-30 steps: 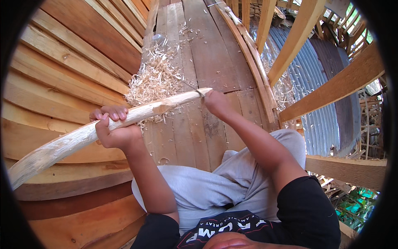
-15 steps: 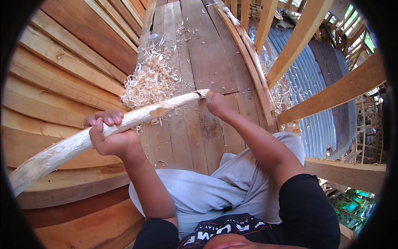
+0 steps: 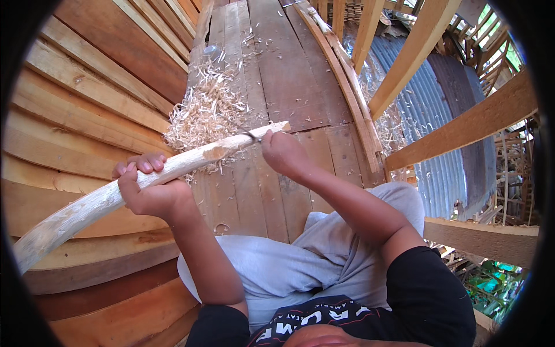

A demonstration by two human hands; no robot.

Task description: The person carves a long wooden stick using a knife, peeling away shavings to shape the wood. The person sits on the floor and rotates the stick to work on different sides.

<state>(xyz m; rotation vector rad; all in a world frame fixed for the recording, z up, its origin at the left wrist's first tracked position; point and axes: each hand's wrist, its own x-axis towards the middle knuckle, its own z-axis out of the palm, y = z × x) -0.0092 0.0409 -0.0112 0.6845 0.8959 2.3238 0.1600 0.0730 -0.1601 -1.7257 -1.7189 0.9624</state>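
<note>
Our right hand [image 3: 281,155] has slid its blade [image 3: 252,136] toward twelve o'clock along the peeled pole [image 3: 144,182] our left hand [image 3: 151,188] grips tightly; a knot could kick it loose.

Black short-sleeved shirt [image 3: 428,289] with print; light grey trousers [image 3: 300,272]; bare forearms.

Pile of pale wood shavings [image 3: 208,113] lying on plank floor [image 3: 289,75], far centre. Stepped wooden planks [image 3: 87,87] curving up along left. Angled timber beams [image 3: 462,127] crossing on right, corrugated metal sheet [image 3: 430,110] showing behind them. Green foliage [image 3: 491,283] peeking through near right.
</note>
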